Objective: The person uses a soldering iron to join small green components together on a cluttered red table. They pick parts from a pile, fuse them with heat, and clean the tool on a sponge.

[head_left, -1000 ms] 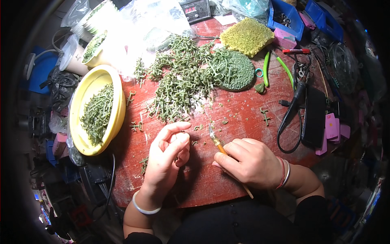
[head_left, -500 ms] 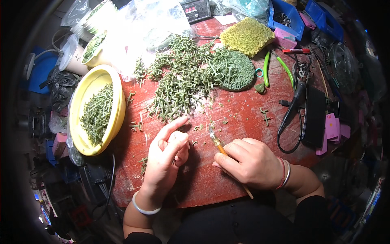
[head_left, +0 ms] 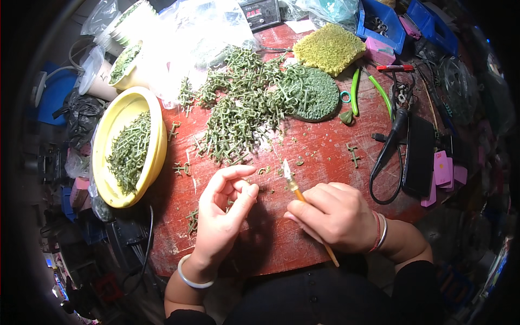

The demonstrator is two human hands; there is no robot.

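Observation:
My right hand (head_left: pixel 338 214) is wrapped round a slim tool with a yellow-brown handle (head_left: pixel 329 253). Its pale, blade-like tip points away from me over the table. My left hand (head_left: pixel 221 206) is half curled, thumb toward the bent fingers and index finger stretched over them. A small green piece (head_left: pixel 230 203) shows inside that hand, mostly hidden by the fingers. Beyond both hands lies a heap of small green branched pieces (head_left: pixel 244 111). A few loose ones (head_left: pixel 192 221) rest beside my left wrist.
To the left, a yellow bowl (head_left: pixel 155 157) holds more green pieces. A round green textured pad (head_left: pixel 322 100) and a yellow sponge-like block (head_left: pixel 330 49) are at the back. Green-handled pliers (head_left: pixel 379 89), a corded black tool (head_left: pixel 398 127) and pink blocks (head_left: pixel 442 168) lie to the right.
My left thumb has moved toward the fingertips, and the index finger has bent slightly. The tool's tip in my right hand has shifted a little right and away from me.

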